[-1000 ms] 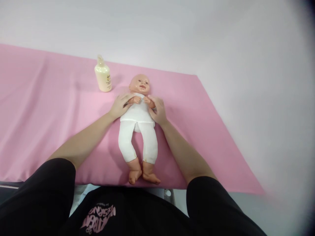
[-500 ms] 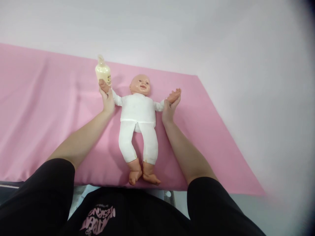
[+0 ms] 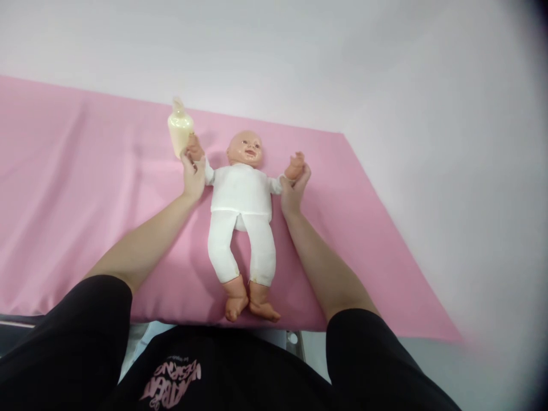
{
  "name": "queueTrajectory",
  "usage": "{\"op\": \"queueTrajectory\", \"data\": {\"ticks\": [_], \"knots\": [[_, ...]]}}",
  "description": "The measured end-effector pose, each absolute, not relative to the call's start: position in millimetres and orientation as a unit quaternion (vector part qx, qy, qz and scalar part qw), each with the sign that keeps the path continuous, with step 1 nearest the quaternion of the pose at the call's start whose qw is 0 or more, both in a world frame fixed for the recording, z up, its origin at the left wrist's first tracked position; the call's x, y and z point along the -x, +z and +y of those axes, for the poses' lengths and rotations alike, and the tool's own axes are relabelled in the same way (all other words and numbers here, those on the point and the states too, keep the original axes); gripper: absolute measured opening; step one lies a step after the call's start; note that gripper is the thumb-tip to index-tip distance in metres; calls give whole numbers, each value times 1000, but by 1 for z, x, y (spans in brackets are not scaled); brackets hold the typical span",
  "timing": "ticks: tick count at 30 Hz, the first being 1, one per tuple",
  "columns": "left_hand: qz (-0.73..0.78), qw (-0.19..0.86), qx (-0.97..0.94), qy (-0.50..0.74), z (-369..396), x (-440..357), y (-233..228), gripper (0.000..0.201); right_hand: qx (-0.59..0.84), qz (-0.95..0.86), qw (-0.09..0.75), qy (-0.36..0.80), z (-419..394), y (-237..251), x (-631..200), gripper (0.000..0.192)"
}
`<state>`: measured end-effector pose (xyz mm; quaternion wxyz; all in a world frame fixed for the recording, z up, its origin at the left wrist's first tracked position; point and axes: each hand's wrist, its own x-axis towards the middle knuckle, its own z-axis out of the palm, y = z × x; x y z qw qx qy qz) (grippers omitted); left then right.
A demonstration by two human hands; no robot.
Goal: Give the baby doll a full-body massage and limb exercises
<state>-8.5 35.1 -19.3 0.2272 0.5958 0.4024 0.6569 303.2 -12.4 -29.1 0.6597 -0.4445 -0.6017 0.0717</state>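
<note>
A baby doll [image 3: 241, 188] in a white top and white trousers lies on its back, head away from me and bare feet toward me. My left hand [image 3: 194, 178] is closed around the doll's arm on the left, near its wrist. On the other side, my right hand [image 3: 294, 185] grips the doll's other arm at the wrist. Both doll hands point upward and out to the sides. Just behind my left fingers stands a pale yellow pump bottle [image 3: 180, 127], its lower right part hidden by the doll's hand.
Under the doll is a pink sheet [image 3: 107, 171] covering a table, with soft creases on the left. A pale wall or surface [image 3: 274, 57] lies beyond its far edge. The sheet's near edge is close to my body.
Both my hands have moved slightly inward, bringing the doll's hands closer to its body. More of the bottle's left side shows beside the doll's hand. The doll's trunk and legs stay put.
</note>
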Motion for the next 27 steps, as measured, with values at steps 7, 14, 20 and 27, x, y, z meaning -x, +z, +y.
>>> {"op": "queueTrajectory", "data": {"ticks": [7,14,20,27], "knots": [[333,131,-824,439,6,-9,4,54,434,-755,490,38,-39,-7,-281,40],[367,140,-755,525,10,-5,-1,69,442,-692,568,65,-35,-11,-283,58],[404,227,-634,619,34,5,-20,79,455,-610,645,63,-21,-17,-292,71],[425,241,-614,619,45,9,-28,82,458,-575,670,104,-11,-24,-302,74]]}}
